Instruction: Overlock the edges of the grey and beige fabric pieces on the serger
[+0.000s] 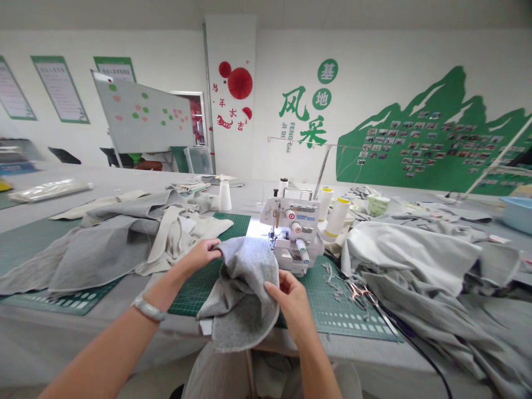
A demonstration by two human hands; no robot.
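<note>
A piece of grey fabric [247,282] hangs between my two hands over the near table edge, its top part by the lit needle area of a white overlock sewing machine [293,221]. My left hand [204,255] pinches the fabric's upper left corner. Lower down on the right side, my right hand [288,291] has thumb and fingers closed on its edge. The fabric covers part of the green cutting mat [199,288]. Whether the fabric sits under the presser foot I cannot tell.
Grey and cream cloth pieces [112,244] lie to the left, and a larger cloth heap [415,260] to the right. Scissors [361,293] and thread scraps [331,277] rest right of the machine. Thread cones [337,217] stand behind it, a white cone [225,195] to its left.
</note>
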